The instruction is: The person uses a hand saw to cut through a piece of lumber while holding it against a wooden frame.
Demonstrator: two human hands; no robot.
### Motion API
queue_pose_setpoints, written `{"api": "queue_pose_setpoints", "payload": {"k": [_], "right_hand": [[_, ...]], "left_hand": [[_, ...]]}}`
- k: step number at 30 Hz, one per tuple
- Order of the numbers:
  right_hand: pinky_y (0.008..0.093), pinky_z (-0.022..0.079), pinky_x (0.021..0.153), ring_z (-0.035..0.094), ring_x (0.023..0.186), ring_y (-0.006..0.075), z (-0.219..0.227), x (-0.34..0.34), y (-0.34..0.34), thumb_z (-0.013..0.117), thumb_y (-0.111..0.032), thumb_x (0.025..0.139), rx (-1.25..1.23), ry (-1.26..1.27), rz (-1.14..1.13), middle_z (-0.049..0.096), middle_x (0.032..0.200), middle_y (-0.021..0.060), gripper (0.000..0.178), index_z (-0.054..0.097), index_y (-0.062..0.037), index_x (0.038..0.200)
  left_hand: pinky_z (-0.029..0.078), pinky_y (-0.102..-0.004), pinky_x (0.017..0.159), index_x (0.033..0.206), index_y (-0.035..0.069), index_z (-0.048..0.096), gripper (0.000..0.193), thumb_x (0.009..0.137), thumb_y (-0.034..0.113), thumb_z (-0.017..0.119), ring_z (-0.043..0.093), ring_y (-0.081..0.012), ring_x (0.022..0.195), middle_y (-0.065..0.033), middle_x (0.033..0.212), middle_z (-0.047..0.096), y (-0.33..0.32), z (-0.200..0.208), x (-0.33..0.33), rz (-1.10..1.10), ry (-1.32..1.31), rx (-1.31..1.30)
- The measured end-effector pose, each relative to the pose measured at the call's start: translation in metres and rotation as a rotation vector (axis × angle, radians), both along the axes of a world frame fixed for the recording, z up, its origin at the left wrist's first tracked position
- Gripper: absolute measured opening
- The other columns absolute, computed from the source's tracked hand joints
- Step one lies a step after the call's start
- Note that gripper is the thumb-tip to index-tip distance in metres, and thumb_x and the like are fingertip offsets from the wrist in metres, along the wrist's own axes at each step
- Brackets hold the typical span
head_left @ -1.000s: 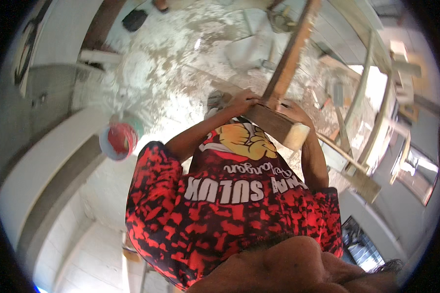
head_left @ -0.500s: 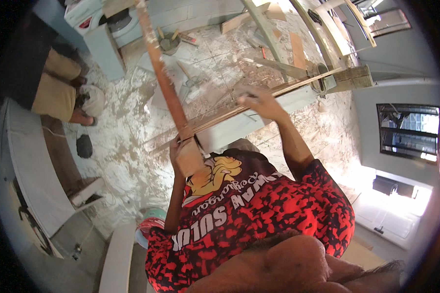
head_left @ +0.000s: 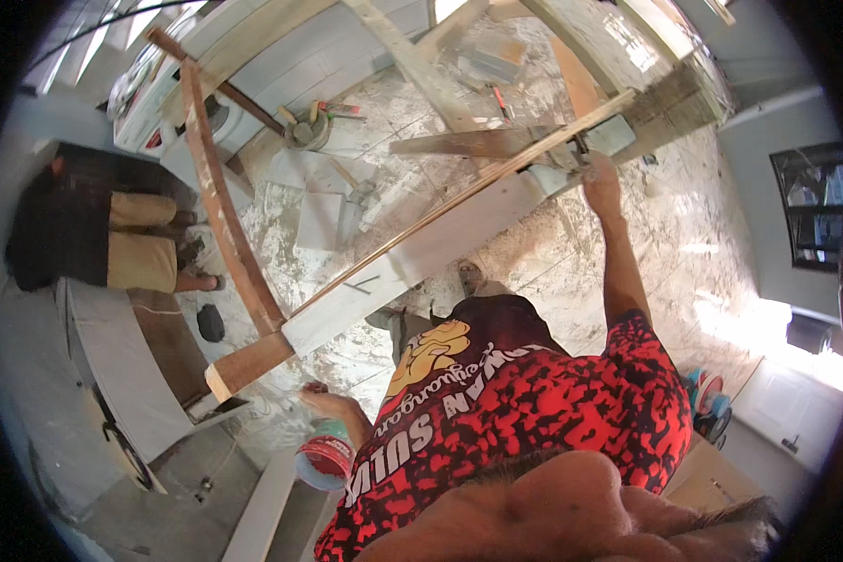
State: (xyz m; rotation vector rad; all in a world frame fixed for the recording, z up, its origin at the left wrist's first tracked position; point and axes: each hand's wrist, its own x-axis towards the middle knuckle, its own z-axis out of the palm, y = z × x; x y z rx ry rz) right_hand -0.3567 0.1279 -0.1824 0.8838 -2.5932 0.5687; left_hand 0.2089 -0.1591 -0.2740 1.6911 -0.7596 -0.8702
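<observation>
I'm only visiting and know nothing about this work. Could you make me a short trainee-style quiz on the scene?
1. Multiple choice: what covers the other person's legs? A) long blue trousers B) tan shorts C) a red apron
2. True or false: the left hand is closer to the bucket than the right hand is.
3. Fill in: the right hand is near the picture's ____ end of the long pale board.

Key: 1 B; 2 true; 3 right.
</observation>
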Motion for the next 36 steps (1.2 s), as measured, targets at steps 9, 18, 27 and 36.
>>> {"api": "queue_pose_setpoints", "payload": {"k": [9, 18, 27, 36], "right_hand": [[0.0457, 0.042, 0.087, 0.052, 0.103, 0.0416, -0.012, -0.018, -0.033, 0.064, -0.024, 0.077, -0.047, -0.431, -0.226, 0.056, 0.108, 0.0225, 0.045, 0.052, -0.0029, 0.115], [0.0480, 0.040, 0.086, 0.050, 0.099, 0.0422, -0.046, -0.037, -0.033, 0.060, -0.022, 0.080, 0.089, -0.212, -0.259, 0.054, 0.101, 0.0252, 0.037, 0.049, 0.0013, 0.107], [0.0472, 0.039, 0.087, 0.049, 0.100, 0.0432, -0.038, -0.025, -0.016, 0.061, -0.024, 0.081, -0.035, -0.322, -0.310, 0.051, 0.107, 0.0268, 0.041, 0.049, 0.0025, 0.110], [0.0458, 0.039, 0.089, 0.048, 0.105, 0.0422, -0.040, -0.036, 0.008, 0.064, -0.024, 0.079, -0.171, -0.283, -0.319, 0.052, 0.109, 0.0270, 0.044, 0.050, 0.0023, 0.112]], "left_hand": [[0.042, -0.0363, 0.088, 0.114, -0.004, 0.049, 0.052, 0.085, 0.038, 0.058, 0.054, -0.0254, 0.100, -0.0175, 0.110, 0.054, 0.003, 0.141, -0.191, -1.448, 0.075, -0.323], [0.028, -0.0472, 0.104, 0.139, 0.000, 0.022, 0.117, 0.052, 0.053, 0.079, 0.034, -0.0353, 0.129, -0.0237, 0.137, 0.036, -0.008, 0.164, -0.337, -2.087, -0.825, -0.410], [0.040, -0.0419, 0.094, 0.136, 0.000, 0.030, 0.104, 0.055, 0.047, 0.077, 0.049, -0.0346, 0.114, -0.0195, 0.124, 0.051, 0.005, 0.134, -0.346, -2.095, -0.875, -0.382], [0.043, -0.0419, 0.090, 0.125, 0.003, 0.044, 0.085, 0.059, 0.048, 0.073, 0.054, -0.0343, 0.104, -0.0182, 0.113, 0.057, 0.008, 0.135, -0.343, -2.061, -0.833, -0.424]]}}
